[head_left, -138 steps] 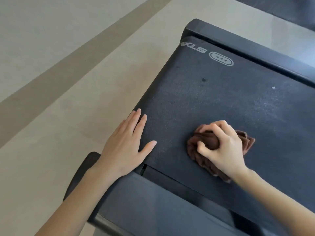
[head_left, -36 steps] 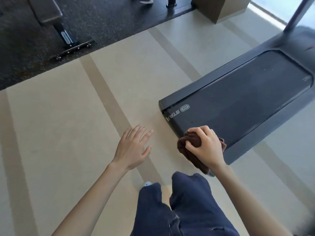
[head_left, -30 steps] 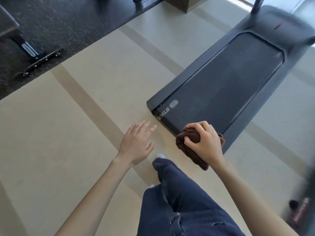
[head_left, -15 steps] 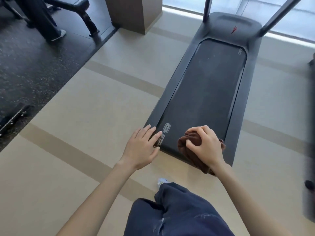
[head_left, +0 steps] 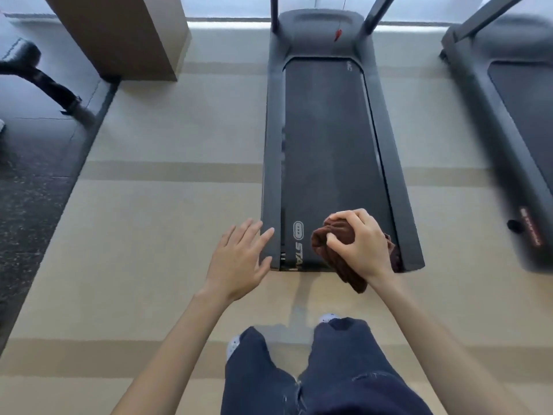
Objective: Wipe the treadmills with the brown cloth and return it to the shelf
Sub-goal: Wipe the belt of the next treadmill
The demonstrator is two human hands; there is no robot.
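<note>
Brown cloth (head_left: 324, 239), bunched into a crumpled wad, sat in the grip of the right hand (head_left: 359, 244). The fingers and thumb curled over its top, and a loose end hung down beside the wrist. Hand and cloth were over the near right corner of the dark grey treadmill (head_left: 329, 145), above the near end of its black belt, just right of the white logo printed there. Whether the cloth touched the belt could not be told.

The left hand (head_left: 239, 259) held nothing. Its grip was wide, with the fingers straight and slightly spread. In the view its fingertips overlapped the treadmill's near left side rail, though contact could not be told.

The treadmill ran lengthwise away from the person, with two uprights rising at its far end and a small red tag (head_left: 338, 34) hanging over the motor cover. A second treadmill (head_left: 508, 115), blurred, lay to the right, apart from the first.

Both stood on a beige floor with darker stripes (head_left: 164, 220). A brown square pillar (head_left: 125, 34) rose at the far left, beside a dark speckled mat (head_left: 30, 175). The person's dark blue trousers (head_left: 329, 369) and light shoes (head_left: 327, 318) showed at the near edge.
</note>
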